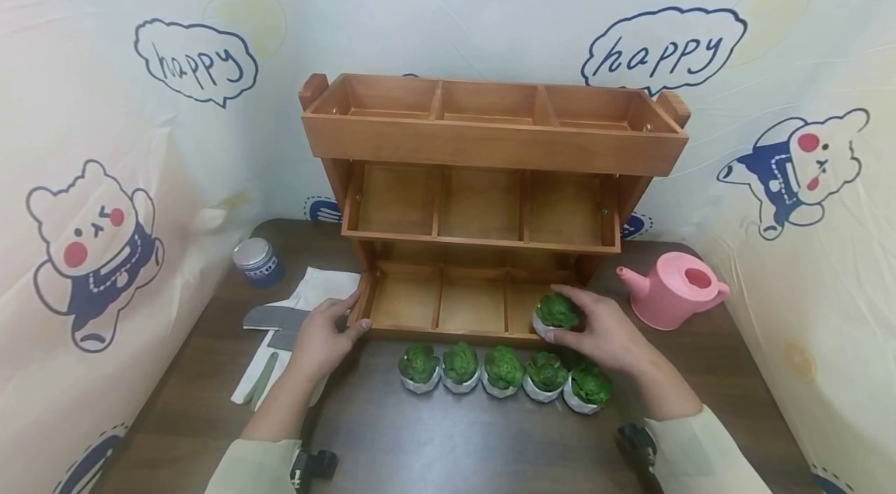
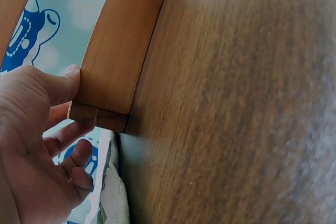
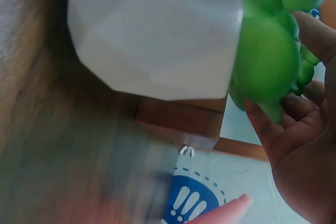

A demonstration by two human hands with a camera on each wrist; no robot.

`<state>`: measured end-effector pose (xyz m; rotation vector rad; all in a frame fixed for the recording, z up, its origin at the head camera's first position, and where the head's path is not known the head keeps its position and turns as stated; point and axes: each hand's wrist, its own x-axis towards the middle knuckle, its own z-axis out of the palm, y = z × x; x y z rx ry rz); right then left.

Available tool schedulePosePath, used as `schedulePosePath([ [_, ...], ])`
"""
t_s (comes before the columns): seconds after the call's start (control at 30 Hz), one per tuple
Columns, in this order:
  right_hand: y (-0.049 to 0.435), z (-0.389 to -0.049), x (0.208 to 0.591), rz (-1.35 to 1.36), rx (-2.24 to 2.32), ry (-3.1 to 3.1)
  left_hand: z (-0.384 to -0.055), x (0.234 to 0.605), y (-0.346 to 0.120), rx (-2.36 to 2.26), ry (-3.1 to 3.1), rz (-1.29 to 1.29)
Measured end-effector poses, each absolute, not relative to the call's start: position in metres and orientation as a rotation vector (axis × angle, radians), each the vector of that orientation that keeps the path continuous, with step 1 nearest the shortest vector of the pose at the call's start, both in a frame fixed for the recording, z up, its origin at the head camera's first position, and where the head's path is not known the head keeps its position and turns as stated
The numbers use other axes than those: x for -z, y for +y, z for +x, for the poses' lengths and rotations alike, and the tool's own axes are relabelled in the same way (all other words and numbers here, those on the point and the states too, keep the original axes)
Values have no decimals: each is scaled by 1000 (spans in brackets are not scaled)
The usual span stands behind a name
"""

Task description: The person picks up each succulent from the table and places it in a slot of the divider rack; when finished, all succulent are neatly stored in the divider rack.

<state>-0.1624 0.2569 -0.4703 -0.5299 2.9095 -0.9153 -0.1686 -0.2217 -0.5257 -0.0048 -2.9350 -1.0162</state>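
Note:
A three-tier wooden planter rack stands in front of me in the head view, its tiers divided into compartments. My left hand grips the left end of its bottom tier, thumb on the front board in the left wrist view. With thumb and fingers, my right hand holds a potted succulent at the bottom tier's right compartment, by its front edge. Several more succulents in white faceted pots line up before the rack. In the right wrist view, a white pot looms close and partly covers my fingers.
A pink watering can stands right of the rack. To the left are a blue jar with a pale lid and white-and-grey gloves. A printed curtain hangs behind and around the dark wooden table.

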Motion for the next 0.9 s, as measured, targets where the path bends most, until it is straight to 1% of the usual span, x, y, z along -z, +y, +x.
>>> schedulePosePath([
  [0.53, 238, -182, 473, -553, 934, 2835, -168, 527, -222, 1018, -2932, -5],
  [0.9, 229, -188, 480, -558, 913, 2773, -167, 524, -220, 1029, -2943, 0],
])
